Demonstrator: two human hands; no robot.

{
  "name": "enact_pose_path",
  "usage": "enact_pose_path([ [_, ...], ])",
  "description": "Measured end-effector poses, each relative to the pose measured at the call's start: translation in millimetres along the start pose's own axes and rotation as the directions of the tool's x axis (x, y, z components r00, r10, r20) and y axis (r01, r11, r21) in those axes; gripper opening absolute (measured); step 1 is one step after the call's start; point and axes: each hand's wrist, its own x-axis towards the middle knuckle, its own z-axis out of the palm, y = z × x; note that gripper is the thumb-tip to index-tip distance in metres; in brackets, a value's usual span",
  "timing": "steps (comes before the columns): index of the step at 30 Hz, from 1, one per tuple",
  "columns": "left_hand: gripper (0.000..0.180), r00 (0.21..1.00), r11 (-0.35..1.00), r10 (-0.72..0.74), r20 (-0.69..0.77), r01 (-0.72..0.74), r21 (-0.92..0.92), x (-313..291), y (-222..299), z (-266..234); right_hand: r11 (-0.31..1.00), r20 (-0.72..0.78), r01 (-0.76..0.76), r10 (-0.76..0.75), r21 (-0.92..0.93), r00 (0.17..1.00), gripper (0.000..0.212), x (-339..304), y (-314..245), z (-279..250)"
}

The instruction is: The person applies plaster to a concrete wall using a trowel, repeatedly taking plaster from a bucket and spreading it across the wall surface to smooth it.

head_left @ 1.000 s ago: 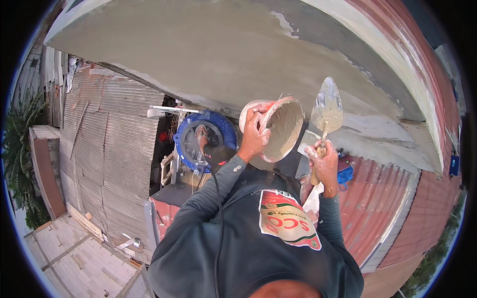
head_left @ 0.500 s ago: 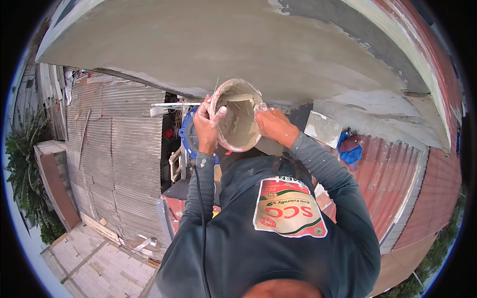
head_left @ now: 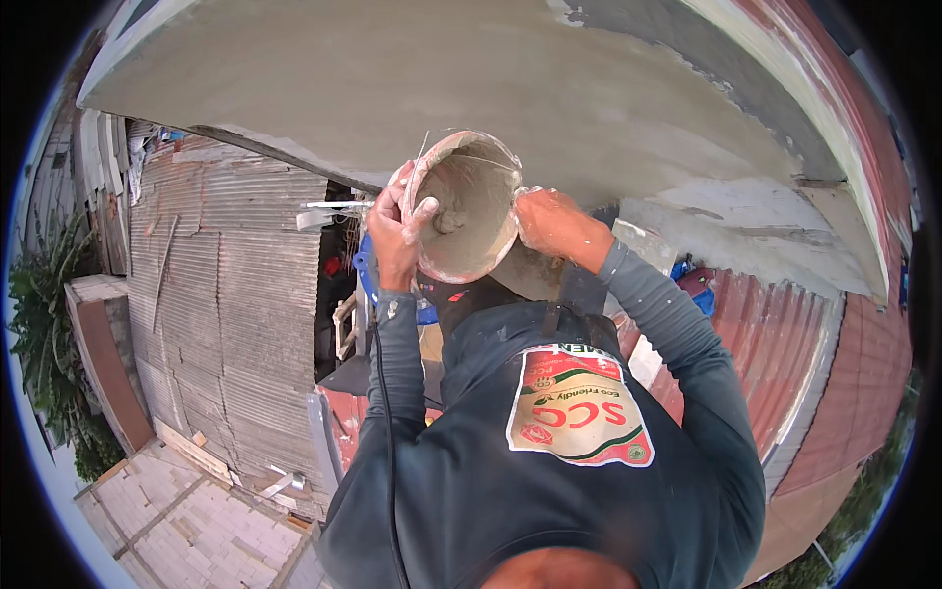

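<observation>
A round bucket (head_left: 417, 221), its rim and walls smeared with plaster, is tilted so that its mouth faces me. Inside it, grey wet plaster (head_left: 449, 218) coats the wall, with a lump toward the left, and a thin wire handle crosses near the rim. My left hand (head_left: 400, 236) grips the left side, thumb over the rim and fingers around the outside. At the right rim, my right hand (head_left: 559, 224) is closed on the bucket's edge, its fingertips mostly hidden. Both hands are spotted with plaster. A grey flat surface (head_left: 530, 275) shows below the right hand; its kind is unclear.
Ahead rises a freshly plastered grey wall (head_left: 392, 79). Corrugated metal roofing (head_left: 245, 285) lies below on the left, and red corrugated sheets (head_left: 756, 363) on the right. A blue drum-like object (head_left: 365, 265) stands behind my left wrist. A black cable (head_left: 388, 442) runs down my left arm.
The bucket has moved slightly up and is turned, showing the plaster lump inside more clearly. My left hand has shifted up and left with it; my right hand has moved right and a little up.
</observation>
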Motion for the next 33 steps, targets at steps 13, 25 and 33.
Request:
enact_pose_path([
  [13, 0.037, 0.906, 0.963, 0.245, 0.345, -0.27, 0.026, 18, 26, 50, 0.741, 0.206, -0.205, 0.092, 0.639, 0.974, 0.027, -49, -30, 12],
  [25, 0.044, 0.976, 0.987, 0.157, 0.148, -0.149, -0.068, 14, 14, 52, 0.992, -0.208, 0.003, 0.025, 0.13, 0.978, 0.029, -96, 14, -21],
  [33, 0.046, 0.967, 0.981, 0.195, 0.165, -0.193, -0.03, 12, 29, 63, 0.999, -0.223, -0.047, 0.041, -0.02, 0.974, 0.025, -50, 21, 40],
])
